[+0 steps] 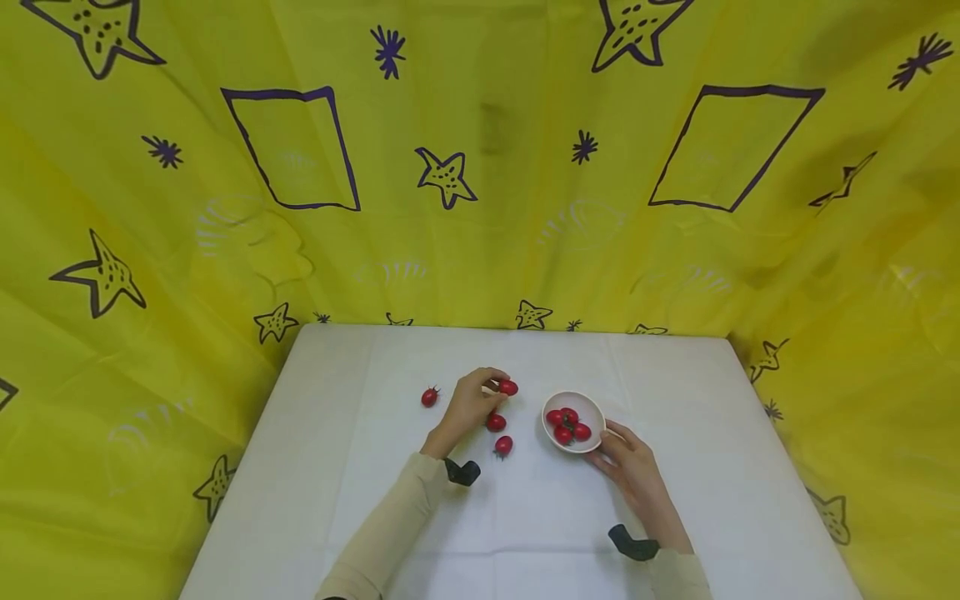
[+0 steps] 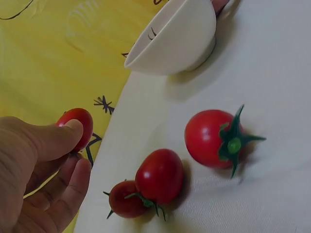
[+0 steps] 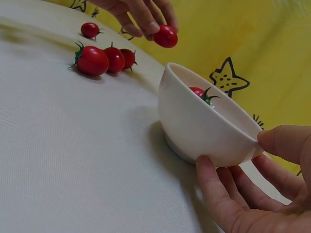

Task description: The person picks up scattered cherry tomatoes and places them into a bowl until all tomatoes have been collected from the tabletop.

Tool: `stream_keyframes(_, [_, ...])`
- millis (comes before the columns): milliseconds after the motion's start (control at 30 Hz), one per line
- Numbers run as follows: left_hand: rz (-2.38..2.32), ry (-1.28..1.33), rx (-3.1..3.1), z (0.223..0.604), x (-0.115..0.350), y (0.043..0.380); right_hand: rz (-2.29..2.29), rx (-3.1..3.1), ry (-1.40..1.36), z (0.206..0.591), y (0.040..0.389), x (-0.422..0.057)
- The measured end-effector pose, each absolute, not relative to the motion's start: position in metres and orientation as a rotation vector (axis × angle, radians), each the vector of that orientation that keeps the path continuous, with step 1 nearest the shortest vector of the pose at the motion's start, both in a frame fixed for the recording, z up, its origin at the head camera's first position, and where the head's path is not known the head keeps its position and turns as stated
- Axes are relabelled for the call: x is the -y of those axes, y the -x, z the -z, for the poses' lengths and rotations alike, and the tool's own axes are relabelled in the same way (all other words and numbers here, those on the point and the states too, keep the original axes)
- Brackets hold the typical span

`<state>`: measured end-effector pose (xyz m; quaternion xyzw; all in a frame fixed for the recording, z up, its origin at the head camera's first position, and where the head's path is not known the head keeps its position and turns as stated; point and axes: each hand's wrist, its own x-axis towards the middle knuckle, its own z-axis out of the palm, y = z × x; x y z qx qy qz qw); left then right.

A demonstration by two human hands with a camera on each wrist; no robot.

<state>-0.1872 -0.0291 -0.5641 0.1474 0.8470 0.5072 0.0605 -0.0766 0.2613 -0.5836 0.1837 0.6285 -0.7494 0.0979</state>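
My left hand (image 1: 471, 398) pinches a cherry tomato (image 2: 83, 127) between thumb and fingers, raised to the left of a white bowl (image 3: 209, 124). Thumb on the rim and fingers under the side, my right hand (image 1: 632, 467) grips that bowl from its right. Several red tomatoes (image 1: 562, 435) lie inside it, one showing a green stem. On the table below my left hand is a loose group: a tomato with a green calyx (image 2: 206, 138), another close by (image 2: 160, 175), and a smaller-looking one (image 2: 127, 200) beside that.
A single tomato (image 1: 430, 397) lies apart, left of my left hand. Everything rests on a white-covered table (image 1: 675, 375). A yellow curtain (image 1: 487, 250) with star drawings hangs along the table's back edge and both sides. Dark wrist-worn mounts (image 1: 633, 543) stick out near both sleeves.
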Motion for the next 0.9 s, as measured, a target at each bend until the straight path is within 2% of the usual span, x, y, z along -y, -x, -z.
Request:
stream_keyframes(633, [-1.586, -0.765, -2.442, 0.558, -0.009, 0.163, 2.203, -1.869, -0.522, 0.587, 0.079, -0.262])
stream_keyframes(900, [-1.576, -0.818, -2.431, 0.556, -0.028, 0.155, 2.207, -1.868, -0.528, 0.585, 0.079, -0.261])
